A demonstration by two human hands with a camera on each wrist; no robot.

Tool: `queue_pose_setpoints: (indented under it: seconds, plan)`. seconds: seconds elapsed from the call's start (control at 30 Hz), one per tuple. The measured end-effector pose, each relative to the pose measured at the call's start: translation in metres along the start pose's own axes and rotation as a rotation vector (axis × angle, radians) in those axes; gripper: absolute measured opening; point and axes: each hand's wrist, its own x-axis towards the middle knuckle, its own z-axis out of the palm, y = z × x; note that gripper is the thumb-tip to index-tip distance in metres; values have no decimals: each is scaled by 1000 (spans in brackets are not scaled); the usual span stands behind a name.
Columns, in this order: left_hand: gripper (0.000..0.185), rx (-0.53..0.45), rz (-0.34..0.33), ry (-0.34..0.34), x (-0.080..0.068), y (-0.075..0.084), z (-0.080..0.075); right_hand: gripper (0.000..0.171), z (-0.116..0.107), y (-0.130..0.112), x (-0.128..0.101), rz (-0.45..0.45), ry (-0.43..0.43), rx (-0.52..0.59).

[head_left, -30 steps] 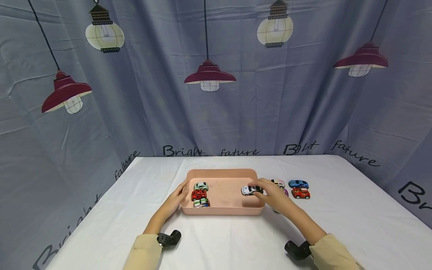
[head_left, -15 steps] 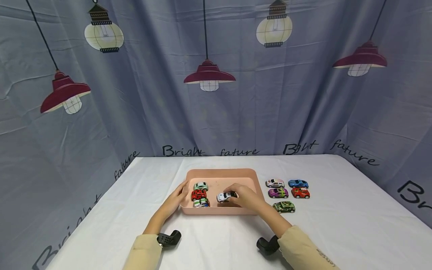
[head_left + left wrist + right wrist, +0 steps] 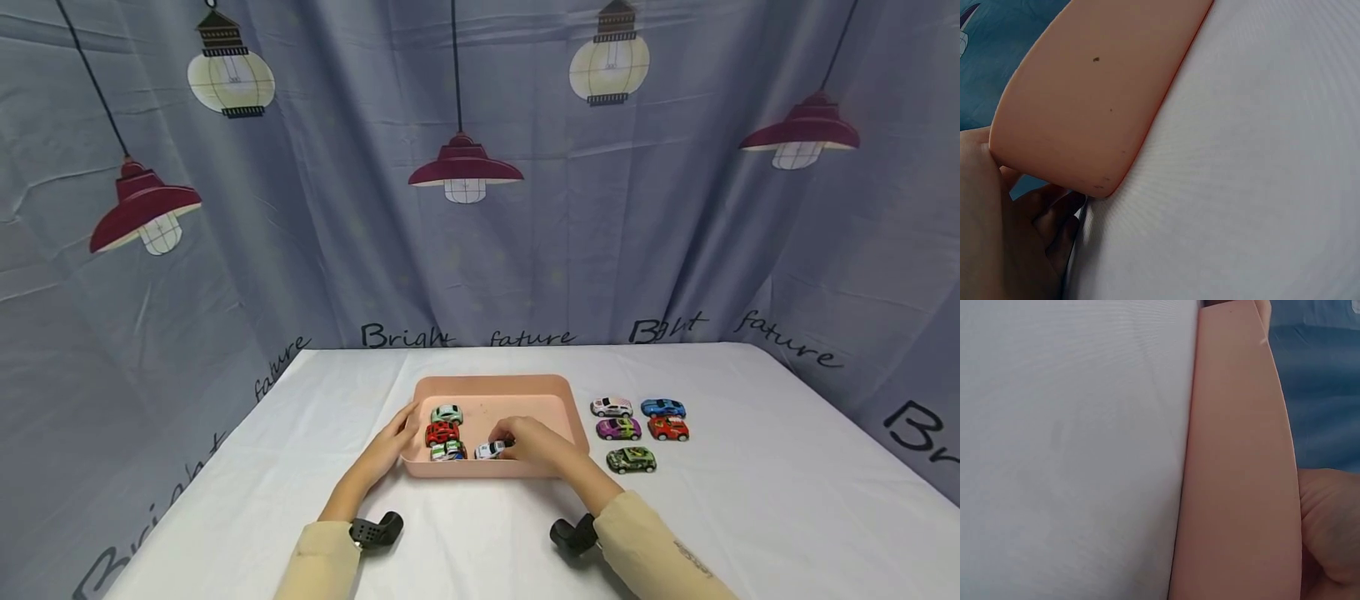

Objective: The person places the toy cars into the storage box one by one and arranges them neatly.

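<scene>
Pinched in the right hand [image 3: 534, 444], a white toy car [image 3: 489, 450] sits low in the pink tray [image 3: 495, 387], right beside the near wall and next to a column of three cars [image 3: 444, 434] parked along the left side — the grip looks set to line it up with them. Left hand [image 3: 393, 439] lies with fingers fairly straight against the tray's left wall, apparently steadying it. Five more cars [image 3: 633, 428] wait on the counter [image 3: 750, 467] to the right (well apart from the tray).

Left wrist view: palm and fingers [image 3: 1054, 215] tucked against the tray's rounded corner [image 3: 1094, 119].

Right wrist view: only the tray's outer wall [image 3: 1238, 469] and the hand [image 3: 1329, 531] above its rim; car hidden.
</scene>
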Motion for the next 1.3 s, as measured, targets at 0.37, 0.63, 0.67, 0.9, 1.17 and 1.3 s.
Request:
queue_pose_setpoints:
  seconds: [0.37, 0.63, 0.67, 0.9, 1.17, 1.3]
  plan:
    - [54, -3, -3, 3, -1, 1, 0, 22, -6, 1, -1, -62, -39, -29]
    - [54, -11, 3, 5, -1, 0, 0, 25, -16, 1, -11, -42, -21, -41]
    - [54, -13, 3, 4, -1, 0, 1, 25, -17, 1, -13, -41, -10, -53]
    - [54, -16, -1, -4, 0, -2, 1, 21, -33, 9, -28, -63, 74, -122]
    - [54, -12, -3, -6, 1, -1, 1, 25, -58, 26, -49, -41, 152, -143]
    - [54, -16, -5, -6, 1, -1, 1, 27, -69, 36, -60, -19, 178, -121]
